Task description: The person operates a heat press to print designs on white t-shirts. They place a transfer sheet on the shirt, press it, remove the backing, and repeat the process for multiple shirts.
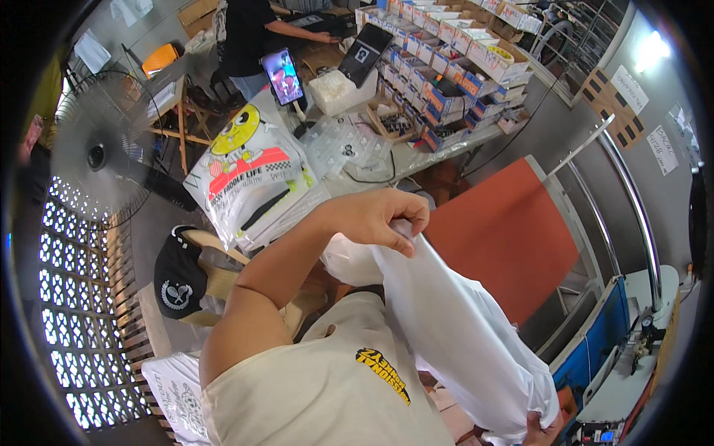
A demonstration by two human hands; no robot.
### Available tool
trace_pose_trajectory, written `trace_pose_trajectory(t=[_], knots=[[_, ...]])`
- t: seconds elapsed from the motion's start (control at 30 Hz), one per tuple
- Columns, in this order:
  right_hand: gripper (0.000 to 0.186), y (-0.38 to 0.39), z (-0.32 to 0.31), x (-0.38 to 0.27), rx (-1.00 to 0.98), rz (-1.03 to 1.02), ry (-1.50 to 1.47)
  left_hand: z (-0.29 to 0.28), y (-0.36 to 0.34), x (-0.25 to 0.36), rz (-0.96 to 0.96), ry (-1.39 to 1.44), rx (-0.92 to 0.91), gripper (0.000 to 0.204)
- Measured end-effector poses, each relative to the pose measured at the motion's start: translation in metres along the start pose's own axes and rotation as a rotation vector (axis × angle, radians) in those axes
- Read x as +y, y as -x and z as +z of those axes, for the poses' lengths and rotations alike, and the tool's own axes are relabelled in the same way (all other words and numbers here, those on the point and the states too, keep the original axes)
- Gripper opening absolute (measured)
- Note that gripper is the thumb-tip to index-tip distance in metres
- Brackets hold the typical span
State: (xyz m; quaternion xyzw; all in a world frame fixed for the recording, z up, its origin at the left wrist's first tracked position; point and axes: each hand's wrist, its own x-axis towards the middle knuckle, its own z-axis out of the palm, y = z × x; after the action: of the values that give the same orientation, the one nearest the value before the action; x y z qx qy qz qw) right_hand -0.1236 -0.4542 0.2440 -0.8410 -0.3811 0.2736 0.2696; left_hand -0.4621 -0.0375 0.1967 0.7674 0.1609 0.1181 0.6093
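Note:
A long piece of white cloth (pixel 461 312) hangs stretched in front of my body, running from the middle down to the lower right. My left hand (pixel 383 219) pinches its upper end between thumb and fingers, with the forearm bent across from the left. At the lower right my right hand (pixel 543 430) grips the other end; most of that hand is hidden by the cloth and cut off by the picture's edge. Folds hide whether the cloth is a finished garment.
An orange-red flat board (pixel 502 238) stands right of the cloth, near a machine with a chrome tube (pixel 632 201). Left are a spinning fan (pixel 97 156), a black cap (pixel 178 279) and printed plastic-wrapped packs (pixel 260 178). Behind stand a phone (pixel 283 76), stacked boxes (pixel 446 67) and another person (pixel 249 37).

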Motion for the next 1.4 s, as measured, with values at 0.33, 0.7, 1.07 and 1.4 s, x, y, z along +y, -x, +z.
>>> trace_pose_trajectory(t=[0.33,0.7,1.07,1.4], knots=[[0.027,-0.035,0.089,0.04,0.216,0.207,0.083,-0.068,-0.032,-0.049,-0.38,-0.734,-0.178,0.034],[0.015,-0.041,0.093,0.022,0.391,0.531,-0.127,-0.152,-0.066,-0.076,-0.379,-0.292,-0.269,0.024],[0.015,-0.089,-0.05,0.002,0.9,0.166,0.175,-0.193,-0.154,-0.052,0.157,0.126,0.189,0.021],[0.035,-0.378,-0.101,0.065,0.719,0.5,0.513,-0.166,-0.471,-0.112,0.046,-0.784,0.499,0.02]])
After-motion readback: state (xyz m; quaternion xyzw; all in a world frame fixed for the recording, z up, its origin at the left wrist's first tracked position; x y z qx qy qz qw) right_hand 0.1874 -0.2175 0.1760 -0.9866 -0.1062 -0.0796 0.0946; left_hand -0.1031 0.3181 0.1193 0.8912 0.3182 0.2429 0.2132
